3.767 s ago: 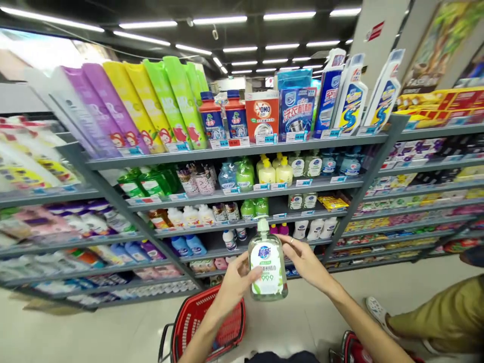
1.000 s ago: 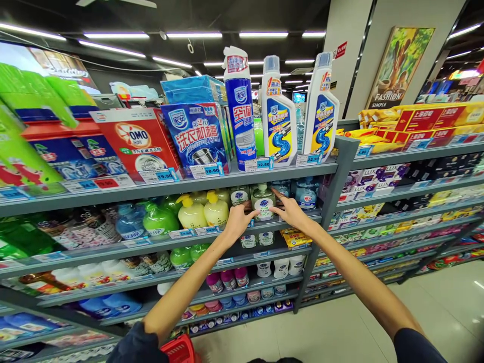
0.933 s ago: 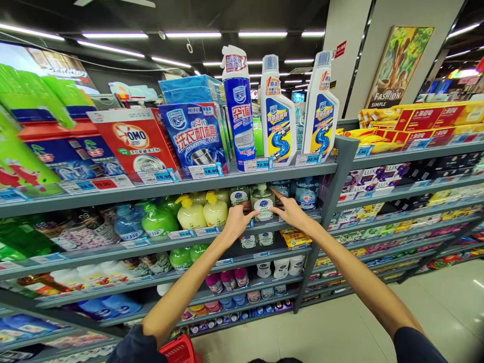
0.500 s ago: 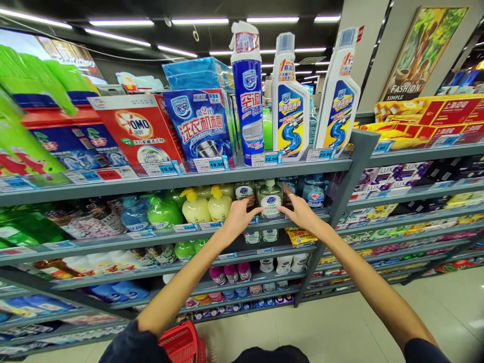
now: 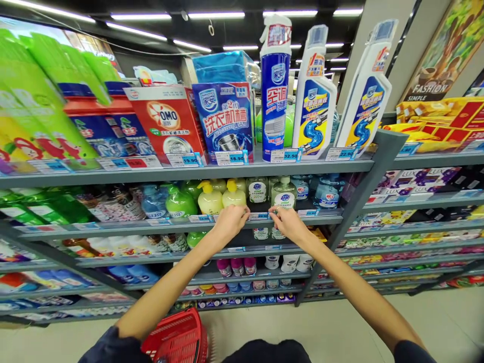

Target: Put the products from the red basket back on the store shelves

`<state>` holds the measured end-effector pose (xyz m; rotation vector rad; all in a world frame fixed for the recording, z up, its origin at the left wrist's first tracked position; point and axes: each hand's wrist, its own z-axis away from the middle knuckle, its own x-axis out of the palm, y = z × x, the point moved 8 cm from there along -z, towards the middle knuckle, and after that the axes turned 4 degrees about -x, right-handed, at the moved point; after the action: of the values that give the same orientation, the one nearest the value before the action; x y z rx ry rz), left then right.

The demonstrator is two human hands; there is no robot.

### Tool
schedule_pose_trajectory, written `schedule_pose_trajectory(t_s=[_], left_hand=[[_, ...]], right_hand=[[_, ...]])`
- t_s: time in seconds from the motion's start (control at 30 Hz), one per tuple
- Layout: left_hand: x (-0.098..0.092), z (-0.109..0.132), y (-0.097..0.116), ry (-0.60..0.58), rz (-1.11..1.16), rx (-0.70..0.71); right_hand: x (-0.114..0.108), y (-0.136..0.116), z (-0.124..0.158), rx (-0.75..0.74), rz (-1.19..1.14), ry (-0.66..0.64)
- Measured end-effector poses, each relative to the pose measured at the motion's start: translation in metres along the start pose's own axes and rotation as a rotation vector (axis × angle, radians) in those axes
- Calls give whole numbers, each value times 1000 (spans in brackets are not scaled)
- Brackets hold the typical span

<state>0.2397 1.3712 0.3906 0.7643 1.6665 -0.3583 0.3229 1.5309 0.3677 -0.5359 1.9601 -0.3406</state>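
Observation:
A small price tag [image 5: 259,216] sits on the shelf edge between my two hands. My left hand [image 5: 231,223] is closed, its fingertips pinched at the tag's left end. At the right end, the fingers of my right hand [image 5: 290,224] are curled together, partly hiding one another. Just behind my right hand stands a clear green hand soap bottle [image 5: 284,194] with a white label, its lower part hidden. A similar labelled bottle [image 5: 257,190] stands farther back, between the hands. Yellow-pump soap bottles [image 5: 210,201] are beside my left hand.
Above, the upper shelf [image 5: 234,173] carries boxes, a blue spray can [image 5: 277,96] and white drain cleaner bottles [image 5: 314,101]. Lower shelves hold more bottles. A shelf post [image 5: 353,201] rises on the right. A red basket [image 5: 181,335] is on the floor below my left arm.
Both hands have come away from the sides of the green soap bottle and down to the shelf edge, fingers now pinched. The bottle stands on the shelf. The view has shifted left.

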Motion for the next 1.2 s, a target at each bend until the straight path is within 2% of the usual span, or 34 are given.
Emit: schedule_pose_trajectory(t_s=[0.23,0.47,0.67,0.73,0.83,0.87,0.9,1.03,1.1,1.2], left_hand=[[-2,2,1,-3,13,47],[-3,5,8,-25,-50,78],[-6,6,3,-6,-26,94],[-15,7,3,22,112,70],[-27,3,11,75,425,12],[-26,-1,18,72,487,4],[-22,-6,26,52,513,1],[5,-29,58,-49,437,10],[16,-37,65,-85,402,-8],[19,-42,66,-77,347,-55]], right_hand=[[3,-3,-2,-7,235,-23],[3,-6,-4,-17,258,-3],[2,-8,6,-53,239,8],[-16,-5,16,-58,141,125],[-61,13,35,-13,-59,484],[-70,20,39,9,-86,551],[-74,25,39,32,-75,555],[-58,44,26,152,78,339],[-53,49,23,208,116,305],[-51,52,23,231,107,313]])
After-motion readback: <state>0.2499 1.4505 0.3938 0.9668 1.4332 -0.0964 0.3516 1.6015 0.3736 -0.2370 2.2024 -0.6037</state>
